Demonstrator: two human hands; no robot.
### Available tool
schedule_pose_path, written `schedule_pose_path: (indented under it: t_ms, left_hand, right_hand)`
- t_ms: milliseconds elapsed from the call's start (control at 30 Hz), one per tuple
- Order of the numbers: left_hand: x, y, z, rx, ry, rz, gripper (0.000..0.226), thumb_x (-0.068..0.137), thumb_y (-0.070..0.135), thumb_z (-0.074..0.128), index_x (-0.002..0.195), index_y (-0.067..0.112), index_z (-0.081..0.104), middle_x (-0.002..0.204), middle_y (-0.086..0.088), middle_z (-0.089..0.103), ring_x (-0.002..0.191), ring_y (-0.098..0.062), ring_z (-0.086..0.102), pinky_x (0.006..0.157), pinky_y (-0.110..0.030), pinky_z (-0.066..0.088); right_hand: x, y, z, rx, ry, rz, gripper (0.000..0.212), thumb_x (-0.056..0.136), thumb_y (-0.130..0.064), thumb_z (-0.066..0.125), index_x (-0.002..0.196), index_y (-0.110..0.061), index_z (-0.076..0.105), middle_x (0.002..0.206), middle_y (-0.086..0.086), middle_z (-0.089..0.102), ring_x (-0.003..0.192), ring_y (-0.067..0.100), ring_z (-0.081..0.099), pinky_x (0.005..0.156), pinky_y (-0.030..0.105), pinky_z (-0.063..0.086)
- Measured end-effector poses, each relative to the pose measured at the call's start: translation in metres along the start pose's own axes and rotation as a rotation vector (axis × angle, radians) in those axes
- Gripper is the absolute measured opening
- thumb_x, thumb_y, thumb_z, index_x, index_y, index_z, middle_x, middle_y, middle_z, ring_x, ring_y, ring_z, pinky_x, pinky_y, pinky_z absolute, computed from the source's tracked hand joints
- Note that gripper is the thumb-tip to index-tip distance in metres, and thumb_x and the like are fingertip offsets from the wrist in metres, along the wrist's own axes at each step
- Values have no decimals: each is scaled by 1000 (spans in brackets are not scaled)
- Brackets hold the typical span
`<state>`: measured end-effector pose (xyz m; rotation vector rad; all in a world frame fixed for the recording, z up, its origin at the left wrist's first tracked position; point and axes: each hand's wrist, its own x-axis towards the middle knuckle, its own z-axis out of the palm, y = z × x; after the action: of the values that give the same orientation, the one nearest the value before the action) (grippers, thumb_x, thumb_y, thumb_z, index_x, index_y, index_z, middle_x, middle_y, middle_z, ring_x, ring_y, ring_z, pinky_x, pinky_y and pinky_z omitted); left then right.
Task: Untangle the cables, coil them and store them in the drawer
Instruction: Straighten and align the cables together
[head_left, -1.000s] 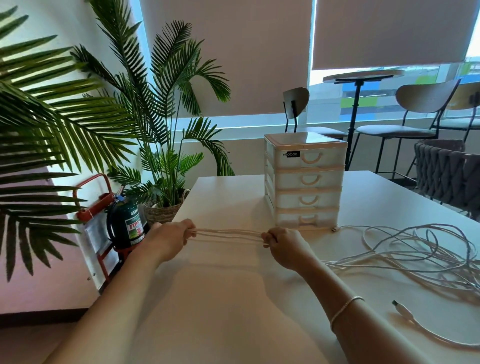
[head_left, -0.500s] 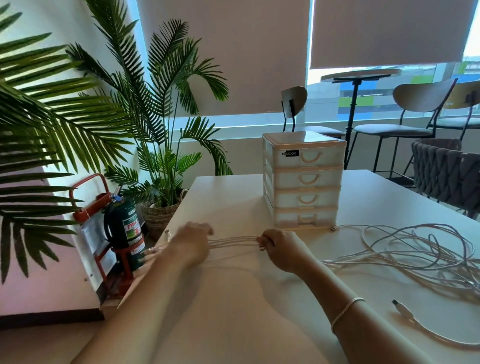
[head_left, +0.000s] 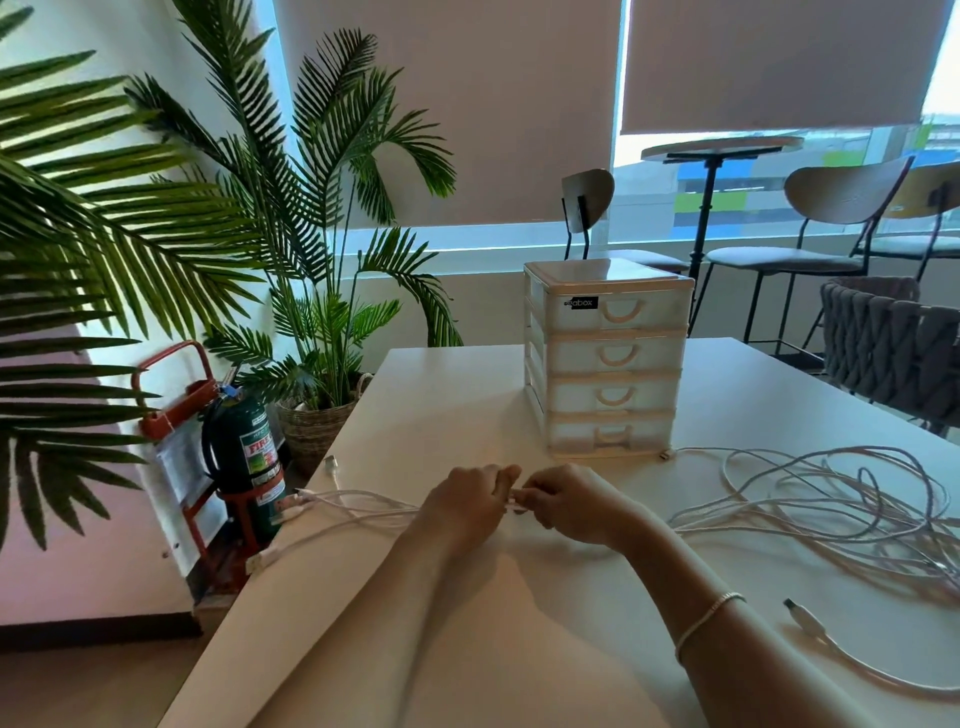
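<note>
Hands, left (head_left: 467, 506) and right (head_left: 566, 501), each grip thin white cable strands (head_left: 358, 506) on smooth table (head_left: 467, 405).

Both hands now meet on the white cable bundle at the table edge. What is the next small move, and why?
Probably fold the bundle over once more: the left hand and right hand pinch the white cable bundle together, yet its connector ends trail loose past the table edge. All four drawers of the drawer unit appear closed, so storing likely comes later.
</note>
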<state>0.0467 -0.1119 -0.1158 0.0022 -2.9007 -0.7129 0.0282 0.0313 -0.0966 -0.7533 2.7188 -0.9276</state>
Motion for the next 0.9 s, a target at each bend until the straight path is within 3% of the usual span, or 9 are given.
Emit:
schedule_pose_path:
  t_ms: [100, 200, 333, 400, 500, 667, 800, 900]
  left_hand:
    - [0, -5, -3, 15, 58, -5, 51, 98, 46, 29, 107, 9, 63, 107, -17, 66, 106, -33, 58, 88, -38, 45]
    - [-2, -6, -8, -38, 88, -5, 53, 96, 49, 32, 94, 8, 64, 101, -16, 68, 100, -32, 60, 86, -37, 46]
    - [-10, 2, -13, -183, -41, 51, 39, 96, 44, 39, 74, 19, 57, 67, 2, 55, 69, -20, 51, 65, -27, 38]
    - [-10, 3, -14, -216, -66, 61, 34, 97, 39, 41, 71, 21, 53, 60, 5, 46, 60, -15, 44, 58, -25, 34]
    - [-7, 0, -16, -196, 27, 45, 32, 98, 35, 40, 74, 17, 52, 65, 0, 49, 65, -20, 45, 60, -26, 30]
    - [-5, -4, -14, -169, 28, 25, 29, 97, 35, 41, 80, 16, 55, 90, -12, 65, 78, -26, 54, 66, -25, 34]
    - [-9, 0, -19, -178, -17, 79, 28, 98, 33, 40, 79, 17, 52, 67, 3, 51, 66, -18, 44, 57, -25, 30]
    - [-12, 5, -19, -178, -43, 95, 32, 98, 33, 39, 69, 23, 45, 62, 7, 45, 57, -12, 42, 52, -19, 30]
  right_hand:
    - [-5, 2, -6, 147, -103, 74, 20, 95, -21, 46, 84, -16, 61, 63, -4, 57, 47, 10, 44, 47, 21, 36]
    - [-7, 9, -12, 192, -120, 99, 24, 96, -24, 47, 78, -17, 62, 60, -3, 54, 47, 11, 42, 48, 21, 36]
    - [-3, 13, -15, 105, 100, 72, 33, 95, -27, 48, 64, -25, 57, 59, -4, 50, 52, 9, 41, 54, 22, 32]
    - [-2, 14, -15, 93, 168, 65, 37, 95, -28, 48, 58, -29, 54, 59, -4, 49, 53, 10, 41, 54, 24, 32]
    - [-3, 9, -12, 174, 147, 58, 37, 95, -28, 46, 61, -26, 60, 59, -4, 48, 50, 9, 38, 49, 20, 30]
    - [-13, 0, -16, 253, -81, 50, 32, 94, -29, 50, 67, -20, 65, 57, -5, 44, 42, 5, 31, 39, 16, 25]
    - [-8, 2, -14, 234, 142, 66, 32, 96, -28, 45, 69, -21, 61, 61, -6, 46, 52, 8, 38, 47, 18, 29]
    - [-4, 3, -10, 110, 298, 54, 29, 97, -29, 42, 87, -15, 65, 72, -5, 52, 73, 15, 47, 61, 25, 34]
